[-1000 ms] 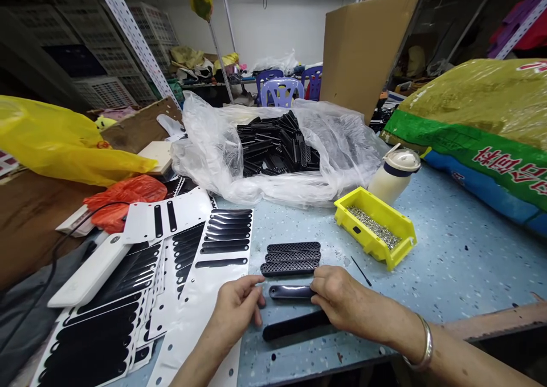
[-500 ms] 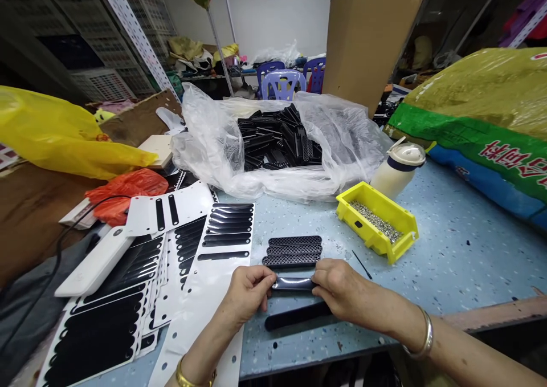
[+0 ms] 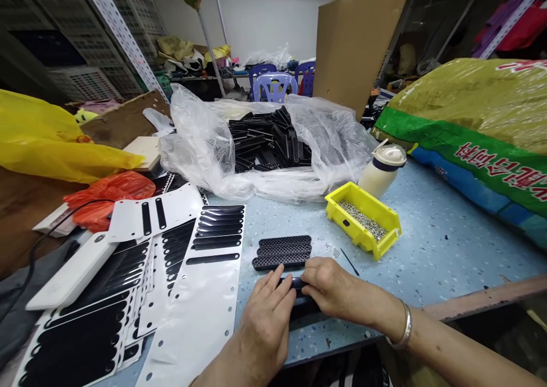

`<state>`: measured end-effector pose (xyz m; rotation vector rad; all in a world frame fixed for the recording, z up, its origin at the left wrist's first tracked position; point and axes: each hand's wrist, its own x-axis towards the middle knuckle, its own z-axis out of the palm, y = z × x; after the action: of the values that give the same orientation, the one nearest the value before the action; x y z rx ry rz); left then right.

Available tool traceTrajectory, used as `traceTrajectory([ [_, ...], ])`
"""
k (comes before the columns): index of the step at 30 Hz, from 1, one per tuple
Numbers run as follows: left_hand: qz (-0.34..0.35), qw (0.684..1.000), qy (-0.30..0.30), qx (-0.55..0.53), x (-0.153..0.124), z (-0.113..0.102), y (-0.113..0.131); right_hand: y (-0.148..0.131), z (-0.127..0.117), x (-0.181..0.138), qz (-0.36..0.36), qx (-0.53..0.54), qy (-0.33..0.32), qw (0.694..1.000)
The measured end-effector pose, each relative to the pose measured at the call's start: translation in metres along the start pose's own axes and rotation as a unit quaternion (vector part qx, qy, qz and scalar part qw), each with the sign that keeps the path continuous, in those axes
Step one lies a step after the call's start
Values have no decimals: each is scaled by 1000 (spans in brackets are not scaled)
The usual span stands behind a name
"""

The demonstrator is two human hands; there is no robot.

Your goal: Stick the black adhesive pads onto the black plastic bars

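Observation:
My left hand (image 3: 268, 313) lies flat with fingers stretched out, pressing on a black oblong plastic strip (image 3: 299, 284) at the table's near edge. My right hand (image 3: 328, 289) pinches the strip's right end. A second dark strip (image 3: 305, 308) lies just below, mostly hidden by both hands. Three black mesh-patterned strips (image 3: 282, 252) are lined up just beyond the hands. White backing sheets with black oblong stickers (image 3: 216, 236) lie to the left.
A clear plastic bag of black strips (image 3: 267, 145) sits at the back. A yellow bin of small metal screws (image 3: 362, 220) and a white bottle (image 3: 382, 170) stand right of centre. A large sack (image 3: 478, 125) fills the right; yellow and red bags lie left.
My left hand has moved from pinching the strip's left end to lying flat over it. The right hand stays on the right end. The view has shifted slightly.

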<state>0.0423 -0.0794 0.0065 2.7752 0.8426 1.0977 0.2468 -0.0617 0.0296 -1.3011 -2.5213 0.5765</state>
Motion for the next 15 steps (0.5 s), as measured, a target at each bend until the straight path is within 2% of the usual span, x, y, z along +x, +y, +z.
traceTrajectory([
  [3,-3,999,-34,42,-6,5,6,-1,-3,1,7,0,-10,1000],
  [7,-13,992,-88,85,-12,1,9,-6,-9,2,12,7,-18,1000],
  [15,-14,991,-93,96,-14,1,6,-8,-12,3,0,-15,-30,999],
])
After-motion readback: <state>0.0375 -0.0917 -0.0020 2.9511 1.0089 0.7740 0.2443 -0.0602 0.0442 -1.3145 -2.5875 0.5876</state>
